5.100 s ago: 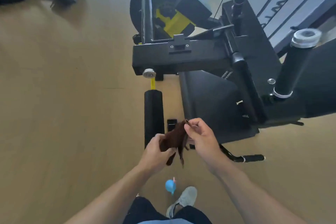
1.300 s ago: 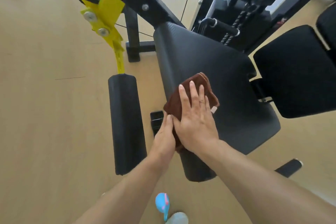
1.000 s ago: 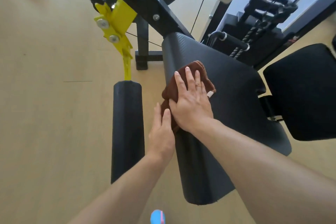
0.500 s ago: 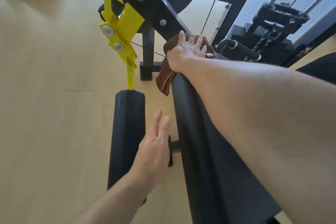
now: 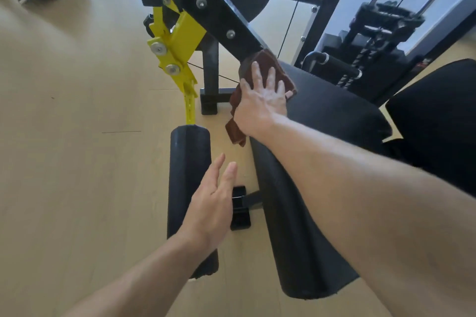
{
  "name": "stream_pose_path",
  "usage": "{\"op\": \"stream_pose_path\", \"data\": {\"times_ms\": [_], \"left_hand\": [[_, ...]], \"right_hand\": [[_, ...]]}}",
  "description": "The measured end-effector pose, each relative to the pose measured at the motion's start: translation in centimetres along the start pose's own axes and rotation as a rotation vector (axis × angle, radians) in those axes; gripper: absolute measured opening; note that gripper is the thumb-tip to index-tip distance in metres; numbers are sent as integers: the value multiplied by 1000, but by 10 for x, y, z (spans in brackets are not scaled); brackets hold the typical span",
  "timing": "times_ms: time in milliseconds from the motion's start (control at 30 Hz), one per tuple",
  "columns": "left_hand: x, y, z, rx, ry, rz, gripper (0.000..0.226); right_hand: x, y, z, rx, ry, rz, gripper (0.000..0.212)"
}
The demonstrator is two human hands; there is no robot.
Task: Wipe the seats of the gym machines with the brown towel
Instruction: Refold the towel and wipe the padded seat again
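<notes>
While the wipe is, as I judge it, only partway through, I am working on the black seat (image 5: 322,121) lying under my right forearm; the long stretch running back toward my elbow is waiting, as is the second pad (image 5: 438,100) off to that hand's right. My right hand (image 5: 262,100) is pressing flat, fingers spread, on the brown towel (image 5: 268,64) at the seat's far corner. My left hand (image 5: 211,208) is hovering open, holding nothing, beside the foam roller (image 5: 189,177)
</notes>
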State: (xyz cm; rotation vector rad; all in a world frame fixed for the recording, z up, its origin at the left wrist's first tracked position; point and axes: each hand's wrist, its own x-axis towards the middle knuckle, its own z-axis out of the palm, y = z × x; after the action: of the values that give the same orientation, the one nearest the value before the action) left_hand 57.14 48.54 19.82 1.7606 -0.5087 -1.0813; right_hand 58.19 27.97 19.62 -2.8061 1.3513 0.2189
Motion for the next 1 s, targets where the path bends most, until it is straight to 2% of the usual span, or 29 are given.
{"op": "stream_pose_path", "data": {"times_ms": [67,167,333,433,533,733,867,1000], "left_hand": [[-4,4,1,19,20,14,53],[-13,5,4,31,40,21,51],[-22,-7,14,39,-3,16,52],[-22,-9,23,49,-78,-6,54],[-15,-4,33,27,-108,-10,57],[12,9,35,-24,-50,19,61],[29,10,34,-118,10,-2,68],[48,16,43,-140,32,22,58]], "right_hand": [[-42,-2,5,-71,-7,-47,68],[-129,0,17,-23,28,-68,66],[-267,8,42,147,23,149,94],[-304,12,51,159,34,219,108],[-287,15,51,184,45,234,107],[-185,21,31,294,38,168,76],[-105,21,16,335,37,228,74],[-64,29,8,347,-36,179,74]]}}
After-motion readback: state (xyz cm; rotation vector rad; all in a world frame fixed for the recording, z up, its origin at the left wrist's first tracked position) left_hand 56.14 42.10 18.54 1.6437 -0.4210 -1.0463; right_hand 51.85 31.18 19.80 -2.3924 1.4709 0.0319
